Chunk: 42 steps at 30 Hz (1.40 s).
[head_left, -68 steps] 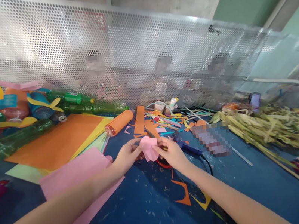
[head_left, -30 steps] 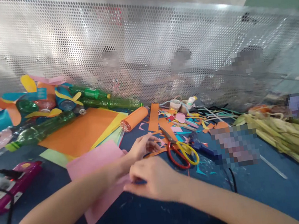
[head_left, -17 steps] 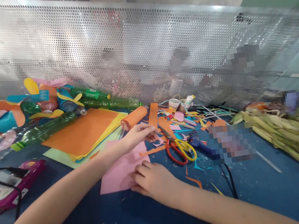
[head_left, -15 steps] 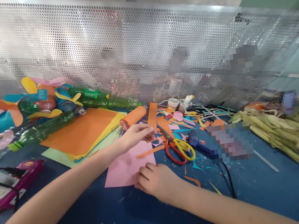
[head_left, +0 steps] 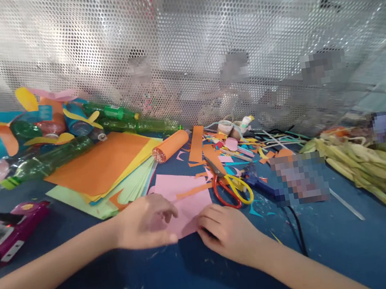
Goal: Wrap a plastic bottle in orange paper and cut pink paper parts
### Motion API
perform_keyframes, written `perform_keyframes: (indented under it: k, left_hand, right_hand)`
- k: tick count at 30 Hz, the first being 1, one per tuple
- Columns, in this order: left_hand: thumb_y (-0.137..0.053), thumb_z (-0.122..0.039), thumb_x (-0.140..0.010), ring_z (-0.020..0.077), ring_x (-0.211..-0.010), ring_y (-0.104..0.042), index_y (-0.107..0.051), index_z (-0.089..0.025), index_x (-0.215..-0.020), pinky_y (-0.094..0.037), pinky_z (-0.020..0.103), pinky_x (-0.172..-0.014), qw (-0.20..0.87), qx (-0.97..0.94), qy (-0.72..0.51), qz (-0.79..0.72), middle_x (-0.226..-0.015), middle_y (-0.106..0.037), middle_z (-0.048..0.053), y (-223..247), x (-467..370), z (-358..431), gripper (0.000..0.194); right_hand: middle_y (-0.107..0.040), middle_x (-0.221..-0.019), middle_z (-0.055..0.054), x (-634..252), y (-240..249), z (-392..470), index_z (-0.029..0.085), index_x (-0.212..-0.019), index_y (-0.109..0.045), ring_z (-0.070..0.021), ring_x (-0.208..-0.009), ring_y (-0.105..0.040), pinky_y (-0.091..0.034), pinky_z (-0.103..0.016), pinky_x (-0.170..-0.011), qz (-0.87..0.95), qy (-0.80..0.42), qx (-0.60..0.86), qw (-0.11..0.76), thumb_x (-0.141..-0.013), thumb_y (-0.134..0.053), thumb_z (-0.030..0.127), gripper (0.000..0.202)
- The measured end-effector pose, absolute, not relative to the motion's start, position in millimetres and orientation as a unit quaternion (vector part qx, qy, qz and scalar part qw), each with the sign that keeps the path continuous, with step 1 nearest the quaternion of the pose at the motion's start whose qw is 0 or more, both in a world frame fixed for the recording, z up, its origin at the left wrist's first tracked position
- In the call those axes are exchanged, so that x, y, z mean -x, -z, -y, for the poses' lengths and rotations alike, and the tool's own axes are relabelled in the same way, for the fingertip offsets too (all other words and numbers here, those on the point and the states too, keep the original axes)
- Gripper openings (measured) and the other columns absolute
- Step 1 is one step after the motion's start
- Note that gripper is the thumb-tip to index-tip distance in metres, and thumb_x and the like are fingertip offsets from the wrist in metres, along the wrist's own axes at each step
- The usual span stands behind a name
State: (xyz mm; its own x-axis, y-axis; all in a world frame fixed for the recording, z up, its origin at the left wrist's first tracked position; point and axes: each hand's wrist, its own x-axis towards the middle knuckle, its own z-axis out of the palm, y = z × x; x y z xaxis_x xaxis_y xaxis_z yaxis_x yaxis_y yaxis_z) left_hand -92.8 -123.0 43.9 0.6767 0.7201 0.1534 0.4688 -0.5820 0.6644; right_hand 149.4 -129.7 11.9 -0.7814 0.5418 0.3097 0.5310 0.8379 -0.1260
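A pink sheet of paper [head_left: 192, 213] lies on the blue table with a thin orange paper strip [head_left: 193, 191] across it. My left hand [head_left: 146, 221] is over the sheet's left side, fingers curved and thumb apart, holding nothing. At the sheet's lower right corner, the bent fingers of my right hand [head_left: 227, 232] pinch the edge. Scissors with one red and one yellow handle [head_left: 235, 187] rest just beyond the right hand. A blue glue gun [head_left: 263, 186] lies to their right, its black cord running toward me.
Behind the sheet are a stack of coloured paper [head_left: 102, 161], an orange-wrapped cylinder [head_left: 171, 146] and many paper scraps [head_left: 232, 145]. Green bottles [head_left: 52, 159] and a magenta power strip [head_left: 19, 230] are at left, dried husks [head_left: 367, 161] at right. A perforated metal screen [head_left: 177, 44] stands behind.
My left hand has come back toward me and left, from the sheet's far edge to its near left side. The right hand and the pink sheet appear slightly farther right as the view shifted.
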Motion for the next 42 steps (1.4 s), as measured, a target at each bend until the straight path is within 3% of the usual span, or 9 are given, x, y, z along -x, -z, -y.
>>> perform_keyframes:
  k: [3, 7, 9, 13, 17, 21, 26, 29, 42]
  left_hand:
    - [-0.073, -0.047, -0.061, 0.0238, -0.083, -0.058, -0.065, -0.023, -0.102, -0.044, 0.031, -0.075, 0.258, -0.868, -0.200, -0.374, -0.091, -0.066, 0.008, -35.9, 101.7, 133.1, 0.048]
    - [-0.052, -0.034, -0.084, 0.0196, -0.081, -0.059, -0.066, -0.022, -0.095, -0.045, 0.030, -0.075, 0.207, -0.873, -0.210, -0.389, -0.085, -0.065, 0.006, -15.5, 104.1, 132.1, 0.021]
    - [-0.045, -0.031, -0.088, 0.0187, -0.079, -0.060, -0.067, -0.021, -0.091, -0.046, 0.030, -0.075, 0.197, -0.862, -0.227, -0.409, -0.082, -0.066, 0.006, -7.4, 103.5, 128.0, 0.024]
    - [-0.054, -0.037, -0.083, 0.0177, -0.080, -0.063, -0.066, -0.022, -0.095, -0.049, 0.026, -0.073, 0.229, -0.809, -0.257, -0.476, -0.088, -0.069, 0.004, -1.5, 103.0, 122.2, 0.023]
    - [-0.064, -0.041, -0.074, 0.0171, -0.082, -0.063, -0.062, -0.025, -0.107, -0.049, 0.024, -0.075, 0.274, -0.774, -0.248, -0.514, -0.092, -0.068, 0.001, -2.8, 103.8, 120.3, 0.037]
    - [-0.059, -0.040, -0.077, 0.0168, -0.083, -0.062, -0.060, -0.027, -0.109, -0.048, 0.025, -0.076, 0.273, -0.756, -0.240, -0.544, -0.105, -0.066, 0.000, -0.2, 105.2, 116.1, 0.034]
    - [-0.060, -0.040, -0.077, 0.0128, -0.059, -0.056, -0.057, -0.029, -0.111, -0.045, 0.022, -0.059, 0.256, -0.757, -0.224, -0.558, -0.081, -0.066, -0.003, -1.3, 104.9, 115.8, 0.036]
    - [-0.056, -0.037, -0.081, 0.0108, -0.055, -0.053, -0.058, -0.028, -0.107, -0.042, 0.021, -0.056, 0.252, -0.766, -0.218, -0.550, -0.081, -0.066, -0.005, -7.9, 100.9, 121.8, 0.028]
    - [-0.057, -0.032, -0.078, 0.0143, -0.071, -0.060, -0.061, -0.025, -0.102, -0.046, 0.024, -0.066, 0.197, -0.796, -0.221, -0.528, -0.089, -0.067, -0.001, -5.8, 98.0, 132.4, 0.025]
  right_hand:
    - [-0.064, -0.076, -0.006, -153.7, -11.8, 126.5, 0.017, -0.080, -0.061, -0.0171, -0.075, -0.059, -0.047, -0.029, -0.068, 0.936, -0.035, 0.303, 0.174, -0.090, -0.041, 0.019, 0.022]
    - [-0.063, -0.082, -0.005, -161.4, -15.4, 122.6, 0.019, -0.084, -0.059, -0.0160, -0.077, -0.059, -0.048, -0.029, -0.069, 0.903, -0.122, 0.370, 0.183, -0.089, -0.048, 0.029, 0.016]
    - [-0.063, -0.089, -0.004, -165.3, -17.5, 120.3, 0.020, -0.088, -0.060, -0.0162, -0.081, -0.059, -0.048, -0.029, -0.073, 0.888, -0.164, 0.393, 0.173, -0.084, -0.057, 0.034, 0.015]
    - [-0.063, -0.093, -0.004, -169.1, -19.4, 116.3, 0.021, -0.085, -0.063, -0.0164, -0.089, -0.059, -0.047, -0.029, -0.080, 0.872, -0.197, 0.416, 0.170, -0.083, -0.059, 0.028, 0.009]
    - [-0.062, -0.083, -0.003, -167.7, -16.6, 114.6, 0.021, -0.080, -0.060, -0.0169, -0.076, -0.060, -0.047, -0.029, -0.068, 0.843, -0.179, 0.478, 0.169, -0.086, -0.053, 0.028, 0.012]
    - [-0.061, -0.073, 0.000, -166.7, -11.0, 112.8, 0.022, -0.085, -0.052, -0.0169, -0.068, -0.060, -0.045, -0.028, -0.062, 0.807, -0.191, 0.525, 0.191, -0.083, -0.055, 0.024, 0.004]
    - [-0.060, -0.071, 0.002, -167.7, -10.7, 114.1, 0.023, -0.098, -0.047, -0.0157, -0.066, -0.060, -0.044, -0.027, -0.060, 0.785, -0.242, 0.535, 0.199, -0.082, -0.053, 0.020, 0.018]
    - [-0.058, -0.072, 0.001, -167.9, -17.9, 117.9, 0.023, -0.103, -0.047, -0.0162, -0.071, -0.059, -0.044, -0.027, -0.063, 0.792, -0.260, 0.527, 0.165, -0.082, -0.052, 0.022, 0.021]
    - [-0.056, -0.067, 0.004, -166.0, -7.7, 118.7, 0.023, -0.096, -0.042, -0.0145, -0.065, -0.057, -0.041, -0.024, -0.059, 0.798, -0.221, 0.541, 0.150, -0.085, -0.051, 0.024, 0.015]
